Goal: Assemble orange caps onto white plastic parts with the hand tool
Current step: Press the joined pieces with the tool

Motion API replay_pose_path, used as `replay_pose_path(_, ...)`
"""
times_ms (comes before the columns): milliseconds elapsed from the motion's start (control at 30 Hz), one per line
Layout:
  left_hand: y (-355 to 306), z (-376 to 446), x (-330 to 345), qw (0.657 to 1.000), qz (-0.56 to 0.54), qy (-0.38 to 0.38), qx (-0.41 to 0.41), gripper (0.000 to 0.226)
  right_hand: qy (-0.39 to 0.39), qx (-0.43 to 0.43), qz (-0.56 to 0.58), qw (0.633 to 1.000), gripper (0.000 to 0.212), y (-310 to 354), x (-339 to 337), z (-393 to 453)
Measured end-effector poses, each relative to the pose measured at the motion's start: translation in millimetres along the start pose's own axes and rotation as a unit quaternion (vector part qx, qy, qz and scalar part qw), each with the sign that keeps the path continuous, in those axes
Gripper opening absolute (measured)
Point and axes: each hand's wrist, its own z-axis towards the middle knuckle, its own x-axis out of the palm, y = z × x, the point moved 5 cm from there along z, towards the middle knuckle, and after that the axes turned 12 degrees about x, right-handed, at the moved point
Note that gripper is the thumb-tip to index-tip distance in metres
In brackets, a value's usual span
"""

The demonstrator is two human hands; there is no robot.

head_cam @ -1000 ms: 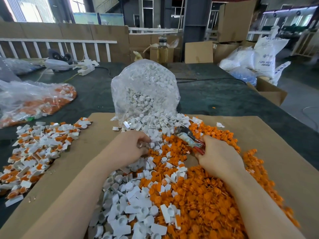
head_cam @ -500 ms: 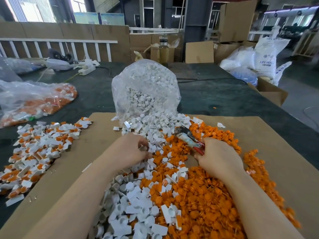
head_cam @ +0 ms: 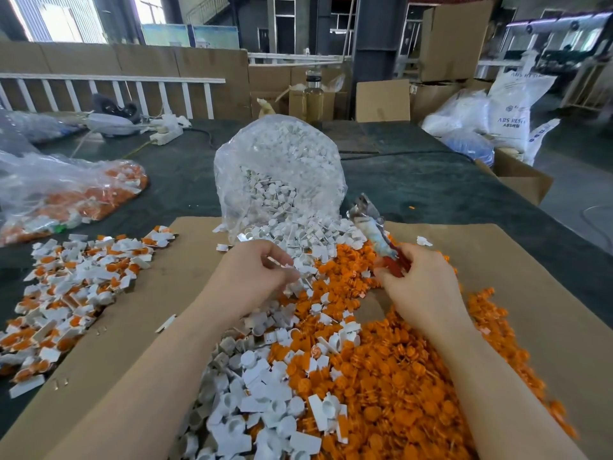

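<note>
Two hands: left point(head_cam: 255, 273) pinches one white part point(head_cam: 292, 265), right point(head_cam: 421, 280) grips one hand tool point(head_cam: 374, 230).

- The worktop point(head_cam: 414, 180) has a dark green cover.
- A brown cardboard sheet point(head_cam: 544, 293) spans its near edge, heaped with loose orange caps point(head_cam: 398, 376) and white plastic parts point(head_cam: 252, 393).
- A clear bag of white parts point(head_cam: 278, 167) stands mid-worktop.
- A bag of orange-and-white pieces point(head_cam: 66, 197) lies at the left edge.
- A power strip point(head_cam: 166, 134) sits toward the far left corner.
</note>
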Motion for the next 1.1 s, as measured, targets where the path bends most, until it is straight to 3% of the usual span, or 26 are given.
replay_pose_path(167, -11.9, -2.8, 16.1, 0.965, -0.261, 0.01, -0.029, 0.029, 0.033, -0.026, 0.111, 0.993, 0.009, 9.7, 1.4, -5.7)
replay_pose_path(233, -16.9, -5.2, 23.2, 0.951, -0.307, 0.026, -0.026, 0.035, 0.045, -0.041, 0.146, 0.987, 0.003, 15.0, 1.7, -9.0)
replay_pose_path(300, -21.9, -7.8, 28.0, 0.942, -0.333, 0.032, -0.022, 0.029, 0.058, -0.056, 0.173, 0.982, 0.01, 21.0, 2.4, -13.0)
replay_pose_path(500, -26.8, -12.3, 36.3, 0.881, -0.466, -0.016, -0.077, 0.015, 0.075, -0.098, 0.231, 0.965, 0.019, 30.8, 3.9, -20.5)
replay_pose_path(667, -23.8, -15.0, 43.8, 0.851, -0.504, -0.026, -0.142, 0.016, 0.075, -0.102, 0.253, 0.959, 0.016, 30.7, 3.6, -20.7)
replay_pose_path(900, -20.5, -13.2, 45.7, 0.844, -0.505, -0.05, -0.173, 0.014, 0.056, -0.099, 0.239, 0.964, 0.011, 30.1, 4.6, -19.8)
replay_pose_path(1000, -20.7, -15.6, 47.9, 0.829, -0.524, -0.044, -0.192, 0.022, 0.051, -0.094, 0.233, 0.966, 0.013, 30.3, 5.2, -20.6)
replay_pose_path(1100, -19.6, -15.6, 45.2, 0.835, -0.514, -0.059, -0.186, 0.036, 0.046, -0.097, 0.228, 0.968, 0.013, 30.3, 5.2, -21.1)
